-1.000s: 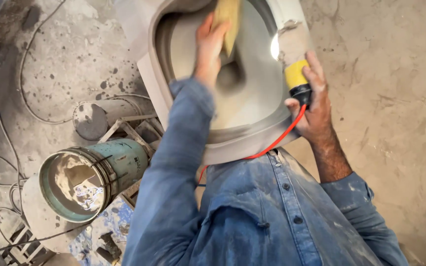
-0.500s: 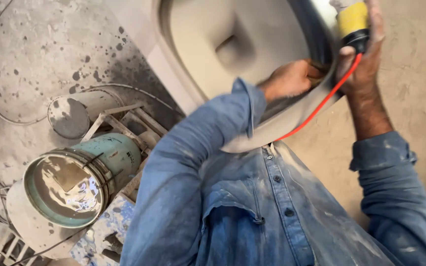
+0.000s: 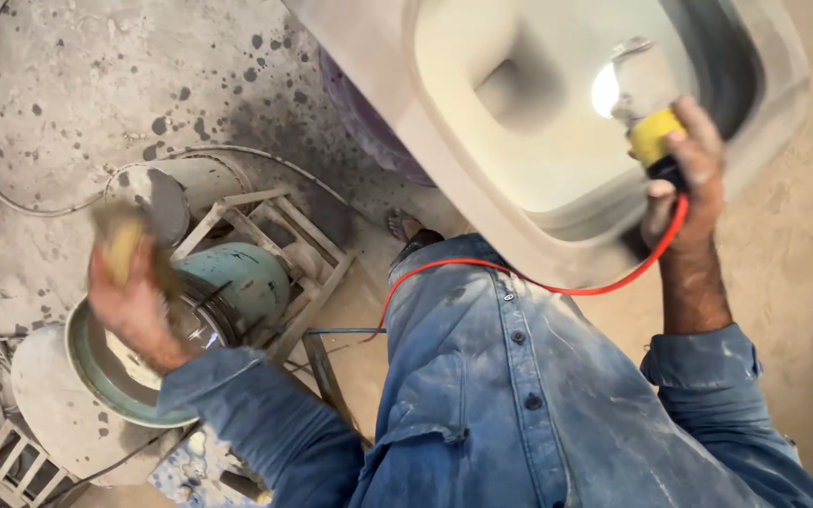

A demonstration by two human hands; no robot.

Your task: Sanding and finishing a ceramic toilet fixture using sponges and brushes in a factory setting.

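Left hand: the left hand (image 3: pixel 134 301) is closed around a yellow sponge (image 3: pixel 122 243), which sticks up above the knuckles and is blurred; the hand hangs over the open mouth of the green bucket (image 3: pixel 228 282)
Right hand: the right hand (image 3: pixel 684 174) is wrapped around the yellow-and-black grip of a hand lamp (image 3: pixel 639 89), fingers curled tight on it; the lit head of the lamp points into the bowl
Cable: a red cable (image 3: pixel 519 277) leaves the bottom of the lamp grip, loops under the rim of the bowl and runs across the blue shirt toward the floor
Bowl: a pale unglazed ceramic toilet bowl (image 3: pixel 481 179) fills the top right, tilted, its hollow facing the camera; the lamp throws a bright spot on the inner wall
Bucket: lies tilted in a rough wooden frame (image 3: pixel 303 282), mouth toward the lower left, with grey slurry inside; whether the sponge touches the slurry cannot be told
Sponge place: above the bucket rim, well apart from the bowl
Floor: dusty grey floor (image 3: pixel 68 94) with dark splash marks, thin wires trailing over it
Round lid: a flat grey disc (image 3: pixel 157 198) stands just behind the sponge, next to the frame
Clothing: dusty blue denim sleeves and shirt front
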